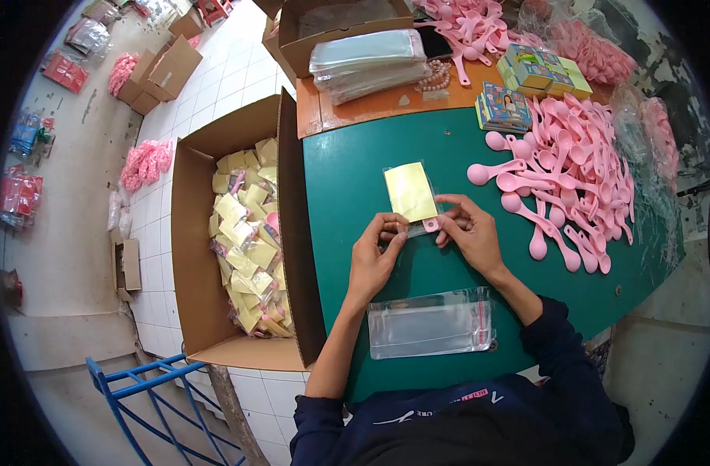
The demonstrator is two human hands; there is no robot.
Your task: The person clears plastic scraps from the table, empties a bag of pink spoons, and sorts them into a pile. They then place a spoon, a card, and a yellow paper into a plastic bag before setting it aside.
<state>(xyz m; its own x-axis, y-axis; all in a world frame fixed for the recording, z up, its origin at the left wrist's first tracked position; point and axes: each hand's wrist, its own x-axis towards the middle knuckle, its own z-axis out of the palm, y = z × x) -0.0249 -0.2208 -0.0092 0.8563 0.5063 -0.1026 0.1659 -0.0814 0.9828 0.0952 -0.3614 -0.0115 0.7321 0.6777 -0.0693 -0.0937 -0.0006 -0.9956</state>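
Holding one yellow packet [411, 193] between left hand [374, 252] and right hand [470, 231].

Fingers of left hand [374, 252] and right hand [470, 233] pinching a clear packet [411, 194] holding a yellow card, pink spoons [572, 167] right of the fingers, clear bags [431, 322] behind them, green bench [347, 171]

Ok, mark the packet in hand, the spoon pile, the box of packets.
packet in hand [410, 192], head view, card's middle
spoon pile [580, 155], head view, centre
box of packets [190, 256], head view, left wall
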